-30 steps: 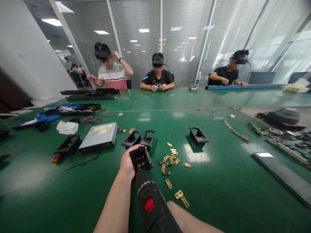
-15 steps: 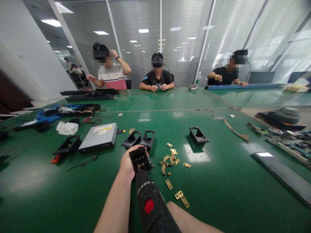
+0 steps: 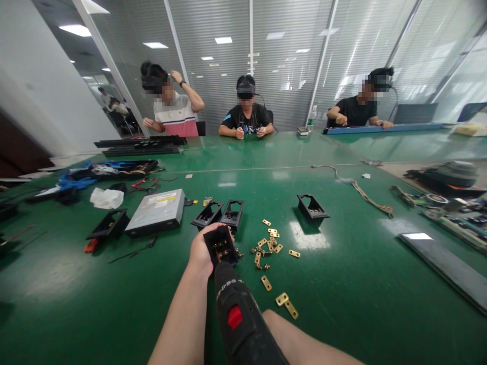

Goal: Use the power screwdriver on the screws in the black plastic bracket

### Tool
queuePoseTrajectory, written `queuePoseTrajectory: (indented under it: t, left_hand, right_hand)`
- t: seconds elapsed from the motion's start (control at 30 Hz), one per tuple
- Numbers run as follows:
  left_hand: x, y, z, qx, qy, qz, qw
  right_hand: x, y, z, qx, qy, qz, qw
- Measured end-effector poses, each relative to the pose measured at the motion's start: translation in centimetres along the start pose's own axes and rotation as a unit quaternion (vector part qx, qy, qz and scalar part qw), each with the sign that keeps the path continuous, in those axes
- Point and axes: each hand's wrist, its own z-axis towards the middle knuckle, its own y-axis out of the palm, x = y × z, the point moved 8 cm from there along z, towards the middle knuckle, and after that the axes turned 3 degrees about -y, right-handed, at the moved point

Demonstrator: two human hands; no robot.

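My left hand (image 3: 201, 252) is wrapped around a small black plastic housing (image 3: 221, 242), tilted so its open cavity faces me. Brass contacts and screws show inside it. A black power drill (image 3: 249, 327) with a red switch points into the cavity; its bit tip is hard to make out. Behind the drill body, my right hand (image 3: 272, 320) is mostly hidden, its grip around the handle covered. Brass plates (image 3: 266, 283) and small screws (image 3: 258, 266) lie scattered to the right of the housing. Two more black housings (image 3: 233, 215) stand just beyond my left hand.
Another black housing (image 3: 312, 208) stands farther right, and one (image 3: 108, 225) at left beside a silver disc drive (image 3: 155, 210). A dark flat panel (image 3: 445, 271) and circuit boards (image 3: 456, 218) lie at right. Several people sit across the green table (image 3: 152, 294).
The drill and housing have shifted only slightly, with the drill still pointed into the cavity. The whole view has tilted a little. Across the table, the left person's lower hand has moved closer to the body.
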Motion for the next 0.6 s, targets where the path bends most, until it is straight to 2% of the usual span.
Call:
queuePoseTrajectory:
  t: [0.23,0.43,0.6]
  left_hand:
    - [0.0,0.01,-0.09,0.002,0.002,0.003,1.0]
    - [0.05,0.09,-0.12,0.006,0.005,-0.003,1.0]
    - [0.09,0.09,-0.32,0.026,-0.001,-0.006,1.0]
  right_hand:
    - [-0.72,0.38,-0.17,-0.013,0.012,0.001,1.0]
    - [-0.41,0.39,0.19,-0.021,0.034,0.002,0.999]
    - [-0.82,0.82,-0.09,-0.033,0.041,0.017,0.998]
